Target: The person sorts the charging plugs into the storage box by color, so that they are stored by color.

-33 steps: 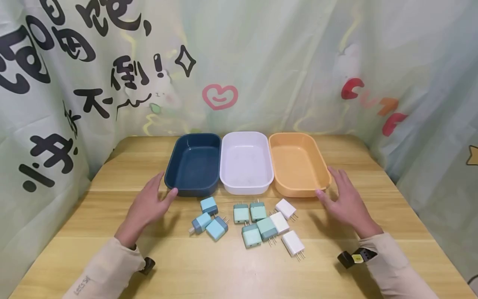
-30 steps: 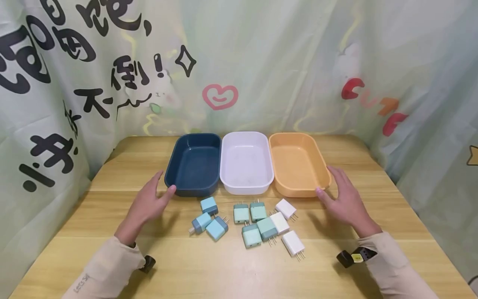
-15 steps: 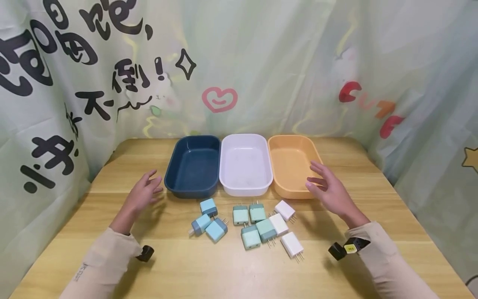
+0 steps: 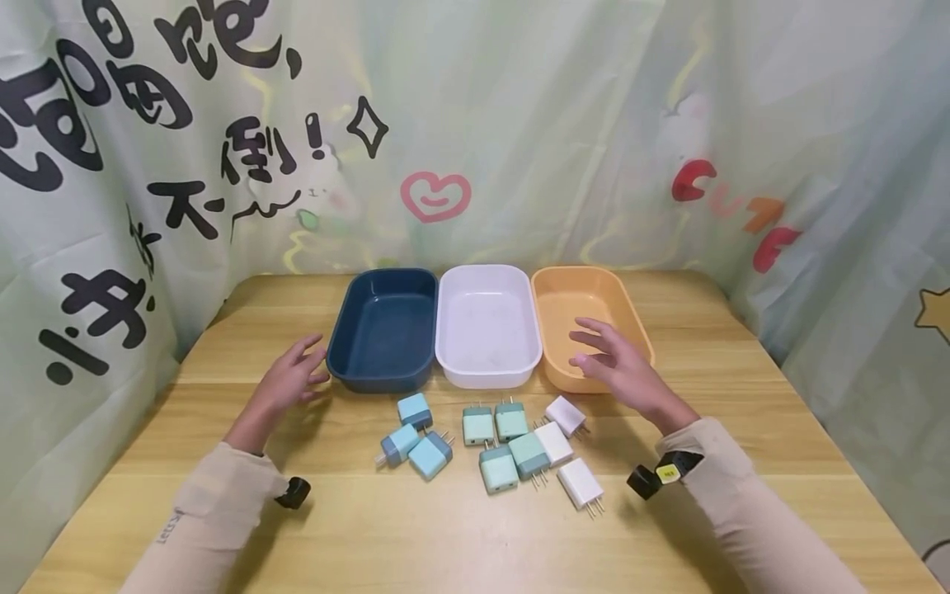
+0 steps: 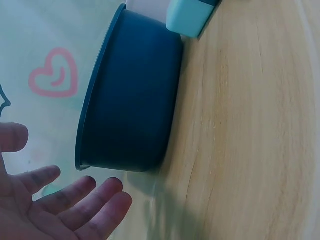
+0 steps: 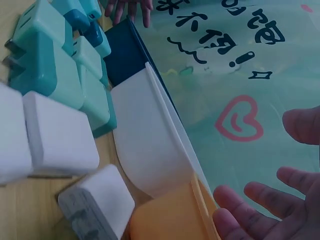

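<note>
Left hand (image 4: 285, 379): held just beside the front left corner of the dark blue tray (image 4: 386, 330); fingers spread and slightly bent, thumb set apart, palm turned inward. Contact with the tray cannot be told.

Right hand (image 4: 619, 367): held over the front right part of the orange tray (image 4: 575, 297); fingers spread and lightly bent, thumb parted from them, fingertips pointed toward the white tray (image 4: 488, 326). Contact with the rim cannot be told.

Arms: both sleeved in beige, extended from the lower corners and slanted inward; a black device (image 4: 295, 492) is worn at the left wrist, another black device (image 4: 644, 482) at the right.

Trays: three, lined up side by side at the back of the wooden table (image 4: 445, 544); the white one is placed between the other two.

Plugs: grouped on the table in front of the trays. Three blue plugs (image 4: 402, 443) are laid at left, four green plugs (image 4: 499, 472) at centre, three white plugs (image 4: 555, 444) at right; metal prongs are pointed various ways.
</note>
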`<state>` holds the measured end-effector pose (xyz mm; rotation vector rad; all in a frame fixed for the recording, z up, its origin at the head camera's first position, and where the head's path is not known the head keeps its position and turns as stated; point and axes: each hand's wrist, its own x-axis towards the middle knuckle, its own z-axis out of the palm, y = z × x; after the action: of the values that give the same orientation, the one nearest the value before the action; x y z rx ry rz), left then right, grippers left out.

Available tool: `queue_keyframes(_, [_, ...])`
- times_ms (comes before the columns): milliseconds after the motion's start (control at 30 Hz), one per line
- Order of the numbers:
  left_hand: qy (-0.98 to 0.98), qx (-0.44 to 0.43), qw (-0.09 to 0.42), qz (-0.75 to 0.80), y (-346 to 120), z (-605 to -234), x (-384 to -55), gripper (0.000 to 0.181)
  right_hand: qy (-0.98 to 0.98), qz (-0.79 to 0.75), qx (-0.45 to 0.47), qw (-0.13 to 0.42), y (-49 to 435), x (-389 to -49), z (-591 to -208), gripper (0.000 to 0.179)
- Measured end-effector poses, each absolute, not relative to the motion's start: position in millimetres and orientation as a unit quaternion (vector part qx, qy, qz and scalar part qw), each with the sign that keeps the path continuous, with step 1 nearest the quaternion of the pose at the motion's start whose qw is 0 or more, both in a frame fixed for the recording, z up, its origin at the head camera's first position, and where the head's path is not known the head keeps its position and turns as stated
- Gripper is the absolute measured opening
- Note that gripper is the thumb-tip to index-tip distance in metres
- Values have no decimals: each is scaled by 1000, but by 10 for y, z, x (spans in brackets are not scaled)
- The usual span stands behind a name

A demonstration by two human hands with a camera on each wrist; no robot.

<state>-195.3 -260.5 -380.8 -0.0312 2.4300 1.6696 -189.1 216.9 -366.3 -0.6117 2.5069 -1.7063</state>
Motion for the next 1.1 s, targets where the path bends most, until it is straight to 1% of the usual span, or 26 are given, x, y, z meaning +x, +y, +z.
queue_keyframes(167, [823,-15,95,561,-2595,-3824,-1956,68,802,-564,-194,43,2077,-1933,-3670,51])
queue_keyframes(300, [822,-18,102,560,-2624,-3864,-1944,64,789,-580,-192,65,2002,-1925,-3693,47])
queue_keyframes(433, [826,-19,106,554,-2646,-3875,-1943,62,780,-589,-191,84,1932,-1919,-3701,49])
queue_keyframes(600, [828,-6,94,553,-2625,-3835,-1978,62,769,-601,-198,90,1839,-1954,-3661,50])
queue_keyframes(767, [833,3,100,544,-2576,-3822,-1992,59,759,-609,-204,109,1729,-1979,-3630,49])
queue_keyframes(933, [834,3,102,543,-2547,-3844,-2010,57,752,-615,-205,117,1640,-1992,-3637,48])
queue_keyframes(1100, [814,-1,101,572,-2581,-3843,-2028,57,745,-618,-215,131,1541,-2007,-3650,48])
